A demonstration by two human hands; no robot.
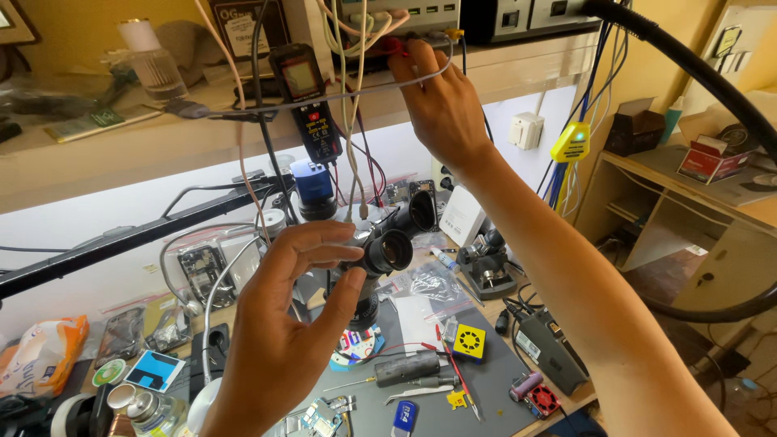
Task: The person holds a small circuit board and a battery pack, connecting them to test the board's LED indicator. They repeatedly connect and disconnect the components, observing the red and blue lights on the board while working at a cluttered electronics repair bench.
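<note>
cluttered bench (486,388); orange packet (40,352) left; right hand (441,109) on shelf

The microscope (388,243) stands on the workbench mat (486,388), with tweezers (417,395) lying before it. A multimeter (307,101) hangs behind it, below the shelf (162,137). A cabinet (688,210) stands to the right.

Black microscope (388,243): stands upright above the grey mat (486,388), twin eyepieces angled toward the viewer. Red plug (394,44): seated at the shelf (518,69), among white and pink cables (348,73).
</note>
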